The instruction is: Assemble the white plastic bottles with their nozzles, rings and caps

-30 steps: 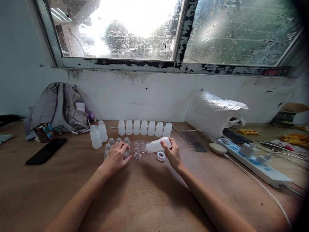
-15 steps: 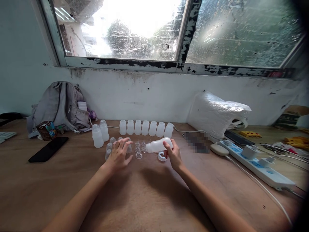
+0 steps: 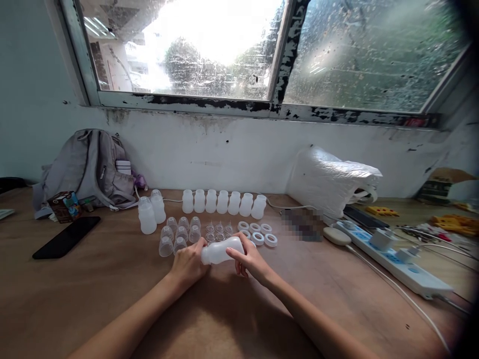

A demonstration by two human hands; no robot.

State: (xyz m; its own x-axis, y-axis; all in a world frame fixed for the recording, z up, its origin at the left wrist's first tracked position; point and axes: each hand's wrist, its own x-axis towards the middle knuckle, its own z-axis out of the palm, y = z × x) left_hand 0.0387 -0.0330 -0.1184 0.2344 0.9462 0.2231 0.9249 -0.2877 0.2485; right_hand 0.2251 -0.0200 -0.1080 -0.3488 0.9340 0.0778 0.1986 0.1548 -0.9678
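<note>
My right hand (image 3: 250, 259) is wrapped round the base of a frosted white baby bottle (image 3: 223, 251), held almost level with its mouth to the left. At the mouth end, my left hand (image 3: 190, 260) is closed with its fingers against the neck; the fingertips are partly hidden. Just behind the hands lie clear silicone nipples (image 3: 219, 229), partly covered by the bottle. Left of these stand several clear domed caps (image 3: 181, 232) in rows. White collar rings (image 3: 266, 228) lie to the right, a few of them behind my right hand.
Several open bottles (image 3: 223, 202) line the back near the wall. Two capped bottles (image 3: 147, 217) stand at left. Farther left are a phone (image 3: 67, 238), a small box (image 3: 64, 206) and a grey backpack (image 3: 90, 164). A white plastic bag (image 3: 333, 179) and a power strip (image 3: 396, 257) occupy the right.
The bottle has come left and nearer in my right hand. My left hand has moved off the caps, from spread fingers to closed at the bottle's neck. The caps and rings now show more fully.
</note>
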